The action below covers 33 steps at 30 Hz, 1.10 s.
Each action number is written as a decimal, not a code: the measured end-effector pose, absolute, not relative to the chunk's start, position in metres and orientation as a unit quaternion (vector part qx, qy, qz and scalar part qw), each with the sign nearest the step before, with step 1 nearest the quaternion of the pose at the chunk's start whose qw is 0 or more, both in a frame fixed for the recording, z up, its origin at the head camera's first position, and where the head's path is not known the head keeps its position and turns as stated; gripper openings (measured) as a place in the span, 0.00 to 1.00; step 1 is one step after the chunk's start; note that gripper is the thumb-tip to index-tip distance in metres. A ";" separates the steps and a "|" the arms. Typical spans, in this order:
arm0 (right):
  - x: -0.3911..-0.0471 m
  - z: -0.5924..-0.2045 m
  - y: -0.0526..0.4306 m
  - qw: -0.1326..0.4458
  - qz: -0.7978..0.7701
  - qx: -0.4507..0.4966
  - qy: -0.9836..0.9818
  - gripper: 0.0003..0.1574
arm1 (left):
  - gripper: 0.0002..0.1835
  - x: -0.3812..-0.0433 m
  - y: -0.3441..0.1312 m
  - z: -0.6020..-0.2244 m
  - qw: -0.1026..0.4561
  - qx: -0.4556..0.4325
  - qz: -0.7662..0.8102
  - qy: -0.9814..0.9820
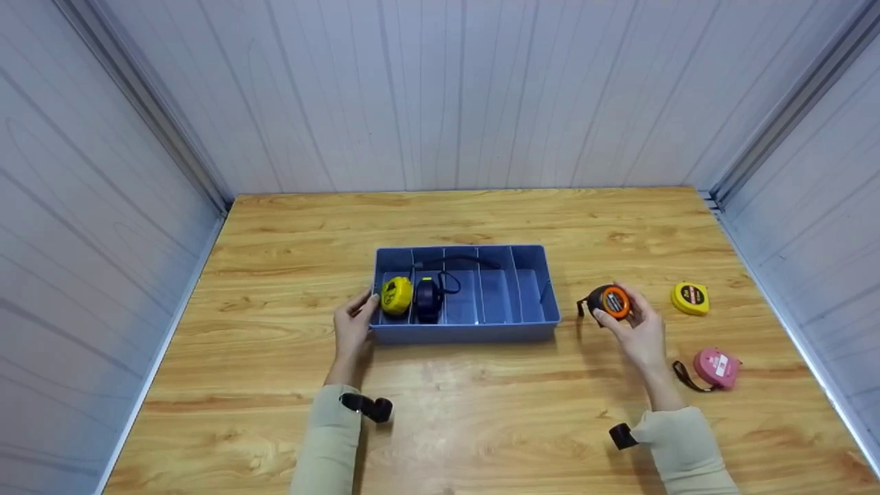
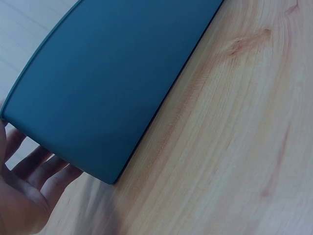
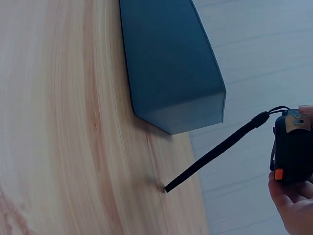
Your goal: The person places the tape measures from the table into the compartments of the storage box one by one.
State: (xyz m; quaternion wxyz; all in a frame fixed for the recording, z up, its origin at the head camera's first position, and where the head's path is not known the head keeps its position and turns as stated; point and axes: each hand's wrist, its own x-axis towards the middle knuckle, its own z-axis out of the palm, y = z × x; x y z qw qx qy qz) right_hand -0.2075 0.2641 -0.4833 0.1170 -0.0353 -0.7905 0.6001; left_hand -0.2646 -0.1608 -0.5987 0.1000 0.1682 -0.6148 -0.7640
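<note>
A black and orange tape measure (image 1: 614,302) is gripped in my right hand (image 1: 643,335), to the right of a blue divided box (image 1: 464,334). In the right wrist view its black wrist strap (image 3: 215,152) hangs down toward the table. My left hand (image 1: 352,326) holds the box's left end, thumb at the rim and fingers along the outside of the end wall. Inside the box, a yellow tape measure (image 1: 397,295) sits in the leftmost compartment. A dark tape measure (image 1: 429,300) stands in the compartment beside it, its strap (image 1: 462,258) lying across the dividers.
Right of my right hand lie a yellow tape measure (image 1: 690,298) and, nearer me, a pink tape measure (image 1: 717,368) with a black strap. The wooden table (image 1: 467,412) is bounded by pale panel walls (image 1: 426,103) at the back and both sides.
</note>
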 end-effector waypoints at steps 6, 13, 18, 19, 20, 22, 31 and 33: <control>-0.199 -0.473 0.252 0.118 0.600 -0.022 -0.791 0.35 | 0.21 -0.260 -0.160 -0.591 0.094 0.162 -0.752 -0.632; -0.203 -0.486 0.252 0.107 0.605 -0.019 -0.789 0.37 | 0.20 -0.245 -0.156 -0.563 0.100 0.138 -0.754 -0.634; -0.204 -0.487 0.249 0.100 0.610 -0.015 -0.786 0.37 | 0.20 -0.247 -0.156 -0.562 0.095 0.147 -0.748 -0.640; -0.204 -0.487 0.248 0.100 0.610 -0.016 -0.786 0.37 | 0.20 -0.248 -0.156 -0.563 0.093 0.152 -0.745 -0.643; -0.203 -0.486 0.246 0.098 0.611 -0.017 -0.786 0.37 | 0.20 -0.250 -0.156 -0.567 0.093 0.152 -0.744 -0.644; -0.203 -0.485 0.244 0.097 0.611 -0.017 -0.785 0.36 | 0.21 -0.254 -0.159 -0.577 0.093 0.152 -0.744 -0.644; -0.194 -0.468 0.226 0.102 0.614 0.007 -0.782 0.34 | 0.20 -0.255 -0.160 -0.582 0.098 0.146 -0.742 -0.647; -0.191 -0.460 0.220 0.101 0.614 0.007 -0.783 0.33 | 0.21 -0.256 -0.160 -0.585 0.098 0.143 -0.749 -0.639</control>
